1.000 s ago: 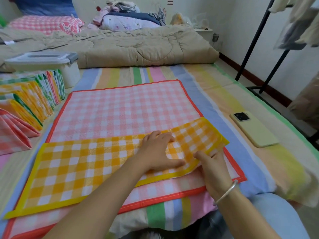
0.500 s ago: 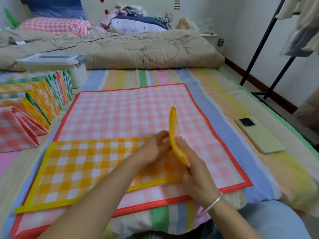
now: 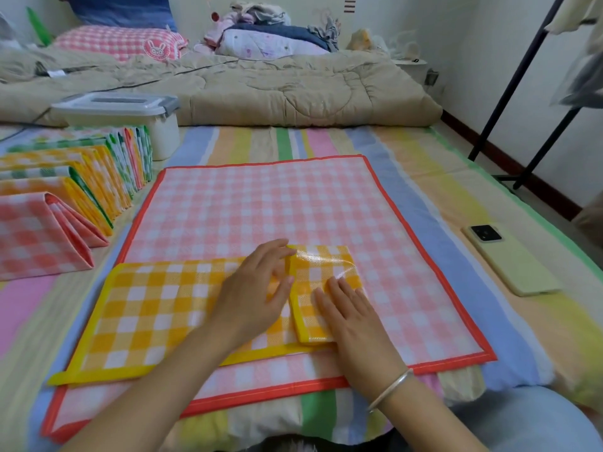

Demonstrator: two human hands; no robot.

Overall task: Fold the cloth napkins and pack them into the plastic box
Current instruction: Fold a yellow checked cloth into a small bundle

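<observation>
Half a second back the right end of my yellow napkin (image 3: 156, 308) stood on edge between my hands; now it lies folded over to the left as a flap (image 3: 323, 265), flat on the strip.

My right hand (image 3: 352, 318) rests palm-down on that flap, fingers straight and together, pointing toward 11 o'clock, gripping nothing. I judge this is to set the crease so the slick cloth doesn't spring back. My left hand (image 3: 257, 298) lies across the strip just at 9 o'clock of the flap, fingers loosely extended with their tips at the flap's free edge. It pins the lower layer there and curls round nothing.

The yellow napkin sits on the near half of a spread pink napkin (image 3: 261, 203), which waits its turn beneath. Finished folded napkins (image 3: 81, 177) stand in a row at 9 to 10 o'clock, leading to the plastic box (image 3: 163, 132) at 10 o'clock, its lid on. Nothing is packed yet, as far as I can see.
</observation>
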